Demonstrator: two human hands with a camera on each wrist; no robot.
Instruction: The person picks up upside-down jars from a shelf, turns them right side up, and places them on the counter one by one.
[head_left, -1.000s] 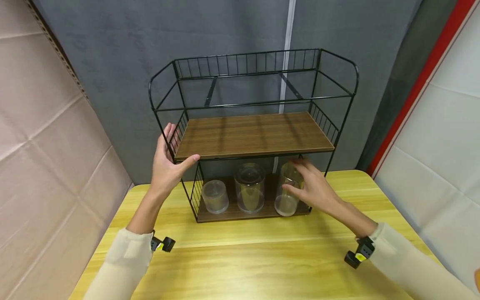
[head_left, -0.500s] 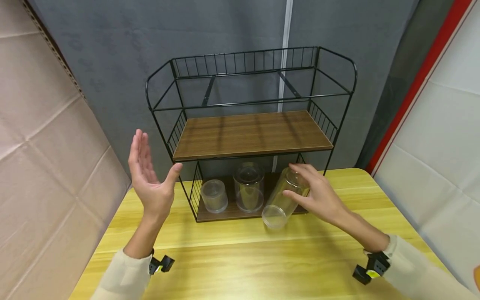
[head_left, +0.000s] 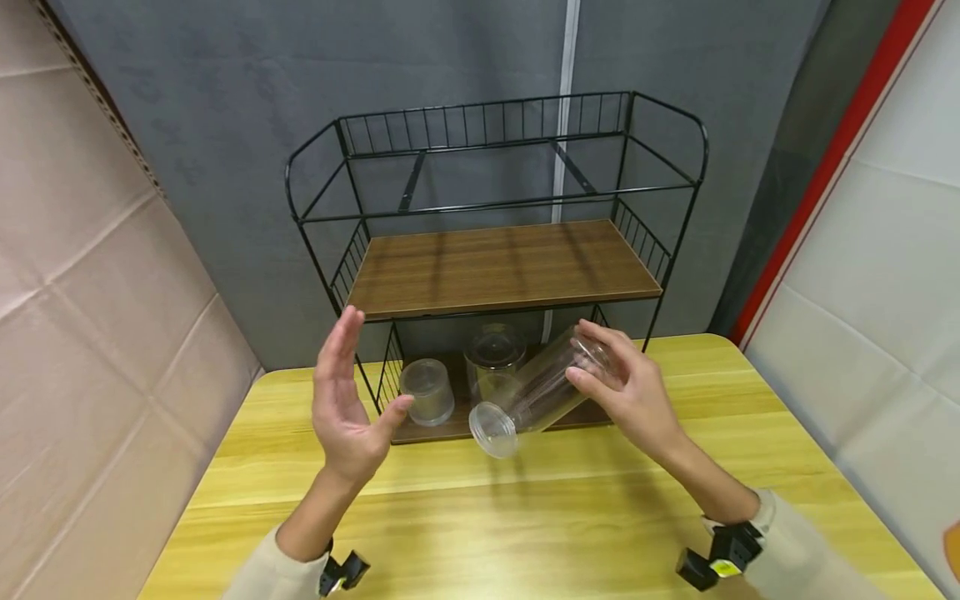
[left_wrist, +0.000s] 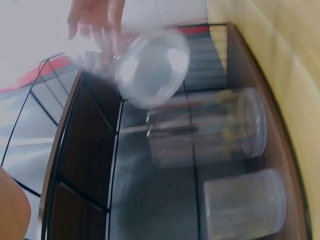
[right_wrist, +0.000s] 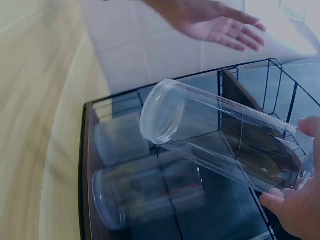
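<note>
My right hand (head_left: 630, 387) grips a tall clear plastic jar (head_left: 543, 383) round its far end. The jar tilts, its whitish end (right_wrist: 162, 112) pointing down and left, in front of the rack's lower shelf. My left hand (head_left: 348, 408) is held up left of the jar, fingers straight and thumb spread, touching nothing. A short clear jar (head_left: 427, 392) stands at the left of the lower shelf. Beside it stands a medium clear jar (head_left: 491, 354), partly hidden behind the tilted one. In the left wrist view the tilted jar is blurred.
A black wire rack (head_left: 491, 204) with a brown wooden middle shelf (head_left: 502, 267) stands on the yellow wooden table (head_left: 450, 517). Its top tier is an open frame. A grey curtain (head_left: 225, 100) hangs behind, with pale panels (head_left: 877, 275) at both sides.
My right hand has lifted the tall jar off the lower shelf and tipped its lower end leftward. My left hand has let go of the rack's side and come nearer the jar.
</note>
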